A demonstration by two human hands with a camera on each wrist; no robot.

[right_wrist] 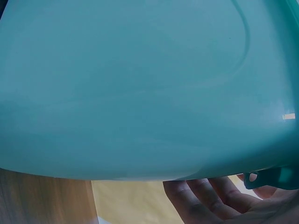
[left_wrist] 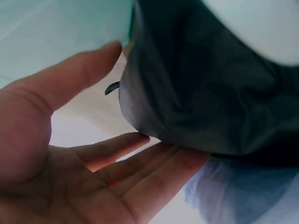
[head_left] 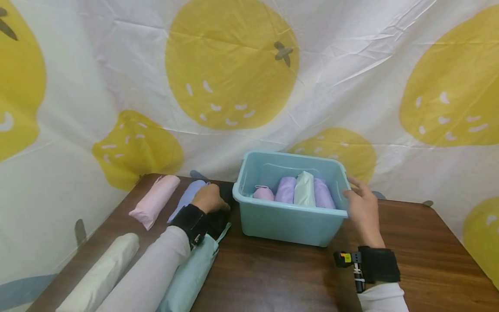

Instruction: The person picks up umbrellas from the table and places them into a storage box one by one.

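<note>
A black folded umbrella in a soft cover lies left of a light-blue plastic bin. My left hand reaches over the umbrella; in the left wrist view its fairly straight fingers touch the cover's edge, with the thumb apart on the other side. At the bin's right end, my right hand holds the rim, thumb at the edge. In the right wrist view the bin's wall hides part of that hand. Inside the bin are a pink bundle, two purple bundles and a pale green one.
Left of the bin lie a pink bundle, a blue one, a whitish one and a mint one, partly behind the left arm. A fruit-print cloth hangs behind the brown table.
</note>
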